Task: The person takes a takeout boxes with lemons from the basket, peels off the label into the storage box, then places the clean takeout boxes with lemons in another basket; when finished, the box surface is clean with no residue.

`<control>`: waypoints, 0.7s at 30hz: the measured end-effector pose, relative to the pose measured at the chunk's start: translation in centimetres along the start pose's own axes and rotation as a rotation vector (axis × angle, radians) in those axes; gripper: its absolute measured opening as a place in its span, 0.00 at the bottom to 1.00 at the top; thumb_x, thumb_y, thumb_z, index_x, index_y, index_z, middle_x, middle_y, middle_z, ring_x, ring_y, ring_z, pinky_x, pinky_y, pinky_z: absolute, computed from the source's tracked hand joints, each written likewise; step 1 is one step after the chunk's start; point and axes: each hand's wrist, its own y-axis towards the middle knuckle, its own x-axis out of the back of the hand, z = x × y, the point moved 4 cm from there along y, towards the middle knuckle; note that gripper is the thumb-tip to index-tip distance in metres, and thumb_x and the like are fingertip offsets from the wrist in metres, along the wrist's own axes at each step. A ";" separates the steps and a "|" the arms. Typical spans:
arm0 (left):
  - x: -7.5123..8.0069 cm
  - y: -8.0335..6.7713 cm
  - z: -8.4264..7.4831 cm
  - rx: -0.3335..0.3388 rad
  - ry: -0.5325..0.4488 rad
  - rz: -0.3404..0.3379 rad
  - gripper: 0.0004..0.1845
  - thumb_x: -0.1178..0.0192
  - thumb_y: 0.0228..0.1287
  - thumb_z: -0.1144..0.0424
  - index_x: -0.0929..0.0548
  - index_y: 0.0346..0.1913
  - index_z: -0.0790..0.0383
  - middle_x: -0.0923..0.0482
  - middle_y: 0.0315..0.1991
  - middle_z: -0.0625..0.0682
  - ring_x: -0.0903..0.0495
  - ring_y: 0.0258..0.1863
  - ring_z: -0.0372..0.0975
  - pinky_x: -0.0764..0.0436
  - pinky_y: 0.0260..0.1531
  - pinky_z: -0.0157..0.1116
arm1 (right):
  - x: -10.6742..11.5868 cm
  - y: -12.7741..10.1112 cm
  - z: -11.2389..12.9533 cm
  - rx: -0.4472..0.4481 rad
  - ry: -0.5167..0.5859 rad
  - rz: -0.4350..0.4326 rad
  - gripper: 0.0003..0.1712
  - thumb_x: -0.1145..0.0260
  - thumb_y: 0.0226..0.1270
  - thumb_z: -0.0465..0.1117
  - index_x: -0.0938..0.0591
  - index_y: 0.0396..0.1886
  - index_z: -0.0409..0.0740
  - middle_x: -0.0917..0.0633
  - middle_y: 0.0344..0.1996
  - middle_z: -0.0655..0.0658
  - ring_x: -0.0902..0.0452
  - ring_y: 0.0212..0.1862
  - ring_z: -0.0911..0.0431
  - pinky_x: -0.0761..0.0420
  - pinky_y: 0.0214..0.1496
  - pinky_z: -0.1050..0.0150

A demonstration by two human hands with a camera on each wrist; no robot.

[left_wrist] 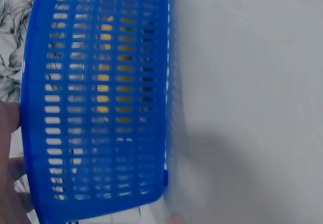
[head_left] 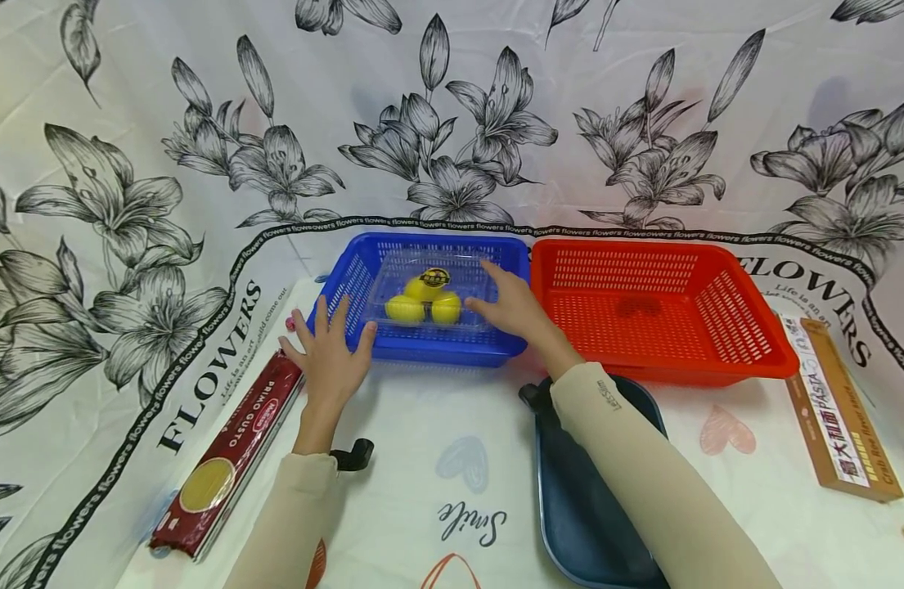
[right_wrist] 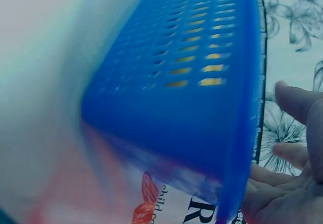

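Fingers of the left hand (head_left: 329, 352) lie spread and straight over the near-left rim of the blue basket (head_left: 348, 282), grasping nothing. Its partner, the right hand (head_left: 514, 311), reaches open-fingered inside, touching the clear lemon box (head_left: 429, 296). Beside the blue basket stands a red basket (head_left: 746, 360); pasta packs lie to either side.

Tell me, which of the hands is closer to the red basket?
Right. The right hand is over the blue basket's edge next to the red basket; the left hand rests on the blue basket's far corner.
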 end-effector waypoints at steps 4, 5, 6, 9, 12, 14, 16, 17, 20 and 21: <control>0.0 0.2 1.0 0.017 -0.021 -0.034 0.39 0.51 0.73 0.34 0.39 0.80 0.51 0.51 0.83 0.60 0.71 0.82 0.62 0.74 0.70 0.73 | -0.2 0.7 -0.1 -0.045 0.033 0.024 0.48 0.32 0.71 0.51 0.45 0.82 0.44 0.38 0.79 0.38 0.41 0.79 0.40 0.36 0.78 0.43; 0.0 0.3 1.2 0.019 -0.023 -0.040 0.39 0.51 0.73 0.35 0.38 0.79 0.51 0.50 0.82 0.60 0.70 0.82 0.62 0.74 0.70 0.73 | -0.2 0.8 -0.2 -0.054 0.035 0.027 0.47 0.32 0.71 0.50 0.45 0.82 0.45 0.37 0.79 0.37 0.39 0.78 0.40 0.34 0.77 0.43; 0.0 0.3 1.4 0.019 -0.030 -0.046 0.39 0.51 0.73 0.35 0.38 0.79 0.52 0.49 0.82 0.60 0.69 0.82 0.62 0.73 0.70 0.73 | -0.2 0.9 -0.2 -0.061 0.042 0.029 0.47 0.32 0.71 0.50 0.44 0.82 0.44 0.35 0.78 0.36 0.37 0.77 0.40 0.32 0.76 0.43; 0.0 0.4 1.8 0.024 -0.046 -0.062 0.39 0.51 0.73 0.35 0.36 0.78 0.54 0.47 0.81 0.60 0.68 0.82 0.61 0.72 0.70 0.72 | -0.2 1.2 -0.4 -0.080 0.062 0.038 0.47 0.32 0.71 0.49 0.44 0.82 0.45 0.32 0.75 0.33 0.32 0.74 0.39 0.27 0.72 0.42; -0.1 0.4 2.2 0.028 -0.071 -0.077 0.39 0.50 0.73 0.36 0.35 0.78 0.56 0.45 0.81 0.60 0.65 0.82 0.61 0.67 0.72 0.71 | -0.2 1.5 -0.5 -0.097 0.079 0.045 0.47 0.31 0.71 0.48 0.44 0.82 0.46 0.31 0.74 0.33 0.32 0.74 0.39 0.27 0.71 0.42; -0.1 0.3 2.4 0.028 -0.090 -0.085 0.40 0.49 0.73 0.37 0.36 0.78 0.57 0.45 0.81 0.59 0.63 0.83 0.60 0.63 0.73 0.69 | -0.3 1.6 -0.5 -0.112 0.096 0.051 0.47 0.31 0.71 0.47 0.44 0.82 0.48 0.30 0.74 0.33 0.31 0.74 0.39 0.26 0.71 0.42; -0.1 0.3 2.6 0.031 -0.114 -0.091 0.40 0.48 0.73 0.38 0.36 0.78 0.59 0.45 0.81 0.59 0.61 0.83 0.59 0.61 0.73 0.69 | -0.3 1.8 -0.5 -0.123 0.115 0.053 0.47 0.30 0.70 0.47 0.44 0.82 0.49 0.29 0.73 0.33 0.31 0.73 0.38 0.26 0.70 0.41; -0.2 0.3 2.7 0.033 -0.123 -0.095 0.40 0.47 0.73 0.38 0.36 0.78 0.59 0.44 0.81 0.58 0.61 0.83 0.59 0.60 0.73 0.69 | -0.3 1.8 -0.5 -0.127 0.126 0.055 0.47 0.30 0.70 0.46 0.44 0.82 0.49 0.29 0.73 0.33 0.30 0.73 0.38 0.26 0.70 0.41; -0.2 0.4 3.0 0.051 -0.130 -0.105 0.40 0.47 0.73 0.38 0.36 0.78 0.58 0.44 0.81 0.57 0.59 0.83 0.58 0.58 0.72 0.72 | -0.4 2.0 -0.4 -0.126 0.145 0.069 0.47 0.30 0.70 0.46 0.44 0.82 0.49 0.28 0.72 0.33 0.30 0.72 0.37 0.26 0.70 0.41; -0.2 0.3 3.1 0.057 -0.130 -0.111 0.40 0.46 0.72 0.38 0.36 0.78 0.58 0.44 0.81 0.56 0.58 0.83 0.57 0.58 0.71 0.73 | -0.4 2.0 -0.3 -0.125 0.149 0.076 0.47 0.30 0.70 0.46 0.44 0.82 0.49 0.28 0.72 0.33 0.29 0.72 0.37 0.25 0.70 0.41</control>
